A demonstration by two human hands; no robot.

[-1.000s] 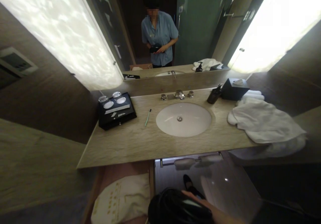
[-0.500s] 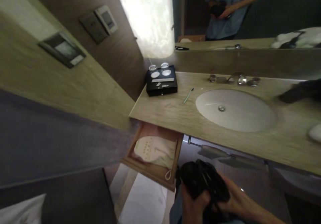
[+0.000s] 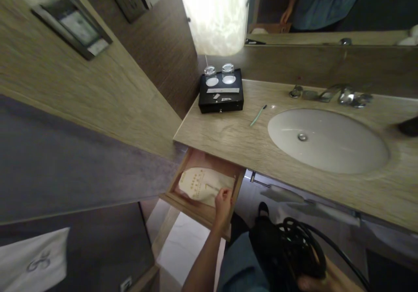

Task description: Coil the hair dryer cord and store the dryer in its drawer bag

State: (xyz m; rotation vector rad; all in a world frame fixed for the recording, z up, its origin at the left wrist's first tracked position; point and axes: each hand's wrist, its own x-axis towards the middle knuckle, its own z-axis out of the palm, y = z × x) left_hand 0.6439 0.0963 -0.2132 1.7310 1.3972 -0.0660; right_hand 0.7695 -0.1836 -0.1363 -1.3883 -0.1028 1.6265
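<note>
Cloth bag (image 3: 205, 185), pale, soft and light by the look, lies in the open drawer (image 3: 199, 211) at lower centre, left hand (image 3: 223, 199) pinching its right edge; drawer walls crowd it, counter (image 3: 228, 139) overhangs; right hand (image 3: 313, 281), lower right, grips a springy coiled black cord (image 3: 287, 244).
</note>
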